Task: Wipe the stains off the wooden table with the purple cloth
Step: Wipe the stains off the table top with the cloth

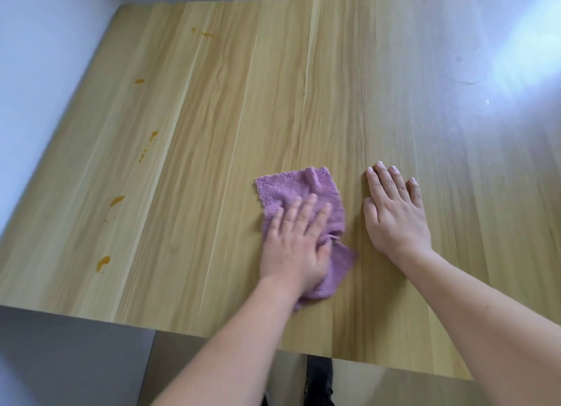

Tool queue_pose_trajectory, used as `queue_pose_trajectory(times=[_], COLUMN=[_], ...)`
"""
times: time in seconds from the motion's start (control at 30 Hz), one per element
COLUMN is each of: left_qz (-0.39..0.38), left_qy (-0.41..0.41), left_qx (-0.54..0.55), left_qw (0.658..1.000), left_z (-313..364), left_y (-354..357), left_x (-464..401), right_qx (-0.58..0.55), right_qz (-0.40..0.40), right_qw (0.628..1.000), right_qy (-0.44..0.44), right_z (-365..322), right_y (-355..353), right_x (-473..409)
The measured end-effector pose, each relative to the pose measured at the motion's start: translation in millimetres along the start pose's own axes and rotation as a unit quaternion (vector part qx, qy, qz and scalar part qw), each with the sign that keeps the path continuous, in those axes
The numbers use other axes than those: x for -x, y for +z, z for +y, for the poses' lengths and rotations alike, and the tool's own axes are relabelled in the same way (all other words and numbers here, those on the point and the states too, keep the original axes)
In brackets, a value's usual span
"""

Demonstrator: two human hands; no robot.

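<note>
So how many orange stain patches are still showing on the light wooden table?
5, all along the light wooden table's left side: far, next, middle, nearer, nearest. The purple cloth under the left hand may hide more.

Fluffy terry purple cloth (303,193) on glossy, smooth wood-grain table (243,102).

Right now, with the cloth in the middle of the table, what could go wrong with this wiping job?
The orange stains lie far left of the purple cloth; they may get missed. The cloth is bunched under the left hand, so it might smear rather than lift them.
</note>
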State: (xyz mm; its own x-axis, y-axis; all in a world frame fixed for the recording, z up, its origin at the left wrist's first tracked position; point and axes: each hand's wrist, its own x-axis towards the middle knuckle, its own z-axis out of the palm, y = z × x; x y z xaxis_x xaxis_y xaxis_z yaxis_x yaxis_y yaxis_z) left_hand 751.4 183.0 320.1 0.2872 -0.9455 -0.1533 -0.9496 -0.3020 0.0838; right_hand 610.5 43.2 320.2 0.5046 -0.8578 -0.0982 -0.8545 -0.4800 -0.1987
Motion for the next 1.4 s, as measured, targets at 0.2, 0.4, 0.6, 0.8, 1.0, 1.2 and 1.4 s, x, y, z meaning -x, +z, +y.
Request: queue_pose_trajectory(times=[0.2,0.4,0.6,0.8,1.0,1.2,1.4], left_qz=[0.016,0.035,0.035,0.004,0.001,0.024,0.006], left_qy=[-0.193,-0.195,-0.264,-0.008,-0.079,-0.285,-0.052], left_qx=[0.014,0.021,0.043,0.031,-0.043,0.044,0.034], left_qw=[0.981,0.98,0.963,0.999,0.996,0.957,0.998], left_z=[-81.6,-80.0,-7.6,69.8,-67.3,-19.1,77.0], left_y=[-4.2,-2.7,-0.8,13.8,8.6,9.9,23.1], left_x=[16.5,13.3,13.6,52.5,70.7,80.7,103.4], right_qx=[0.005,-0.02,0.012,-0.001,-0.005,-0.001,-0.005], right_qz=[-0.003,-0.024,-0.025,-0.006,-0.01,-0.006,0.0], right_qw=[1.0,0.999,1.0,1.0,1.0,1.0,1.0], right_qy=[0.003,0.008,0.01,0.003,0.003,0.01,0.012], right_z=[0.3,-2.1,5.1,4.1,4.6,4.5,3.7], right_y=[3.1,6.8,11.2,9.5,10.6,11.2,10.8], right_x=[2.1,41.7,81.6,80.4,79.8,80.7,80.8])
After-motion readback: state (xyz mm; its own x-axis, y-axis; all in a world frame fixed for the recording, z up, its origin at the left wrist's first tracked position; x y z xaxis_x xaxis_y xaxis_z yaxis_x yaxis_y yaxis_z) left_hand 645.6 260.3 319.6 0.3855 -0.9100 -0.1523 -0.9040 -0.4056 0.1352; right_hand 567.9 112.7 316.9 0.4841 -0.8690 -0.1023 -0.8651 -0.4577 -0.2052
